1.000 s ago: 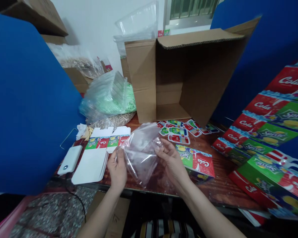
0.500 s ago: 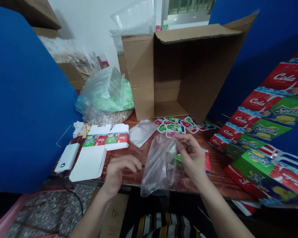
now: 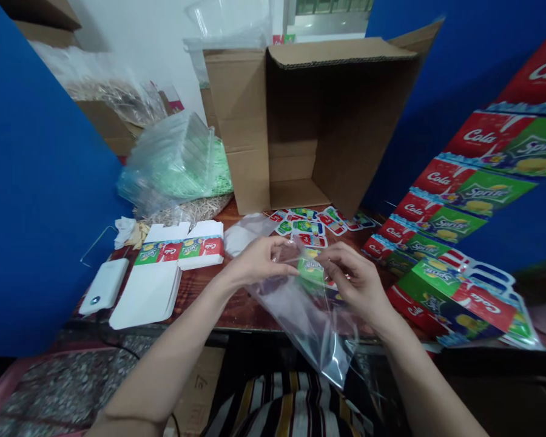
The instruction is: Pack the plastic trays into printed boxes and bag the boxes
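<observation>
A clear plastic bag (image 3: pixel 307 321) hangs over the table's front edge, its mouth towards the back. My left hand (image 3: pixel 264 261) is closed on the left side of that mouth, thumb and fingers pressed on the film. Opposite it, my right hand (image 3: pixel 357 282) pinches the right side of the bag's mouth. Between my hands shows a green and red printed drink box (image 3: pixel 312 267), partly covered by the film and my fingers; I cannot tell whether it is inside the bag or behind it. Colourful bottle and can cutouts (image 3: pixel 307 227) lie just beyond my hands.
An open cardboard carton (image 3: pixel 246 133) stands at the back. Flat printed boxes (image 3: pixel 150 291) and a white power bank (image 3: pixel 104 285) lie left, near another clear bag (image 3: pixel 248 233). Printed cola cartons (image 3: pixel 437 176) are stacked right. Clear plastic trays (image 3: pixel 173 158) sit back left.
My left hand has moved up and right onto the bag's mouth and closed on it. The bag's lower end has swung right, and the whole view has shifted slightly.
</observation>
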Motion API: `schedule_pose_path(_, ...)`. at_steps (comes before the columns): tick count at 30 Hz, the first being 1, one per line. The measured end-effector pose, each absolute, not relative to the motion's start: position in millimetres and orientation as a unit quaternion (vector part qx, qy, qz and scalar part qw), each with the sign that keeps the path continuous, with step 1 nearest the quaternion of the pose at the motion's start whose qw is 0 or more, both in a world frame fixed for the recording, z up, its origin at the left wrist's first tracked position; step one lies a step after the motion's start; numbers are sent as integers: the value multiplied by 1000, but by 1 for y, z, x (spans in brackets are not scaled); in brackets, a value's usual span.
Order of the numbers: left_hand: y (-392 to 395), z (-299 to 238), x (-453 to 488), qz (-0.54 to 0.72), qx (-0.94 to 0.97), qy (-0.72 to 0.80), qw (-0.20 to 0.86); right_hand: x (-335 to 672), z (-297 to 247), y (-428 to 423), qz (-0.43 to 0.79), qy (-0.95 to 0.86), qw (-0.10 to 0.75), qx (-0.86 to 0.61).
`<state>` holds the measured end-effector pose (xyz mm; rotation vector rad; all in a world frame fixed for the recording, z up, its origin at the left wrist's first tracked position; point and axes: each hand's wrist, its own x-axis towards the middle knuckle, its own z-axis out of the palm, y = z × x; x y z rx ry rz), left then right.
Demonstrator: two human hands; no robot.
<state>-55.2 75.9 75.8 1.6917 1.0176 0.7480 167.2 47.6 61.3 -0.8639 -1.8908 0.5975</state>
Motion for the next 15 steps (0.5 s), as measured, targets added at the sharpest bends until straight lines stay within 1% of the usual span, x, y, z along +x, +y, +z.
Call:
schedule_pose_path(2,73,78,-58,277,683,418,531,172,61,47,222,-770,479,-359)
schedule_pose_path(6,60,71,-64,171,624,327,689,178,63,45,201,-768,494,-355)
schedule_pose_path(9,43,52,-66,153,570,302,749,188,60,37,220,-765,485,-362)
schedule_pose_path(12,29,29,-67,176,501,308,789,204,54,27,293,-737,447,-414)
schedule_pose_path(15,25,13,-66,211,461,332,795,225,47,21,371,-715,358,-472)
